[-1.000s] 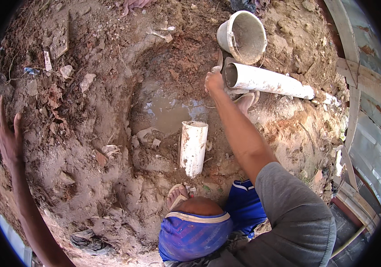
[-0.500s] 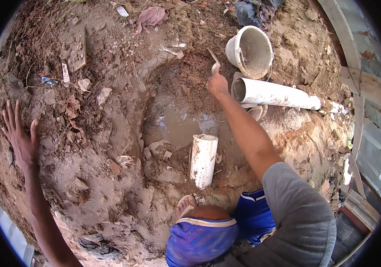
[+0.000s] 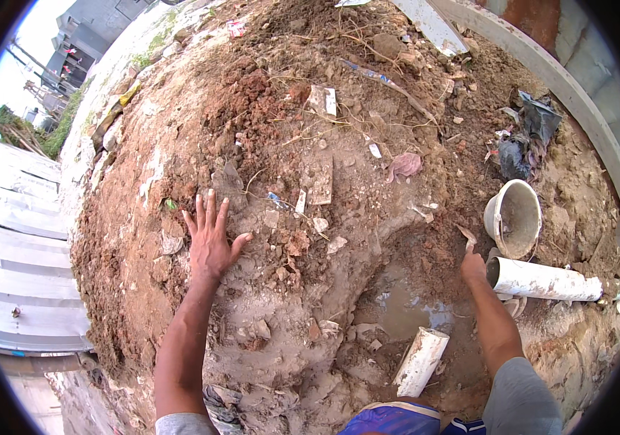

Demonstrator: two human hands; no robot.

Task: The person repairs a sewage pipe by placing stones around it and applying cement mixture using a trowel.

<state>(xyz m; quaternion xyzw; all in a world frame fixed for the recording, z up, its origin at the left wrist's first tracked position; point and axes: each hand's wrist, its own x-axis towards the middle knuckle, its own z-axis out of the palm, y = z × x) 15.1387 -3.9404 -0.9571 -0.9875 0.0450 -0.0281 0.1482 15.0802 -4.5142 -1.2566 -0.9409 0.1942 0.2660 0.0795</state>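
My left hand [image 3: 210, 250] is open, palm down with fingers spread, over the bare soil on the left. I cannot tell whether it presses on the ground. My right hand [image 3: 473, 268] is closed around the handle of a small mud-coated trowel [image 3: 467, 235], its tip against reddish soil at the far side of a wet hollow. Muddy water [image 3: 401, 313] lies in that hollow. A short white pipe [image 3: 420, 366] stands tilted at its near side. Beside my right hand lies a longer white pipe [image 3: 552, 280], its open end toward the hollow.
A dirty bucket [image 3: 518, 217] lies tipped behind the long pipe, with dark plastic scraps [image 3: 531, 130] farther back. A pink rag [image 3: 404, 167], stones and litter dot the soil. Corrugated metal sheets [image 3: 23, 283] border the left; a long beam [image 3: 542, 65] runs at the right.
The view has swung left and up, so the hollow, pipes and bucket now appear farther right and lower. My right hand keeps the trowel near the same spot; my left hand stays spread.
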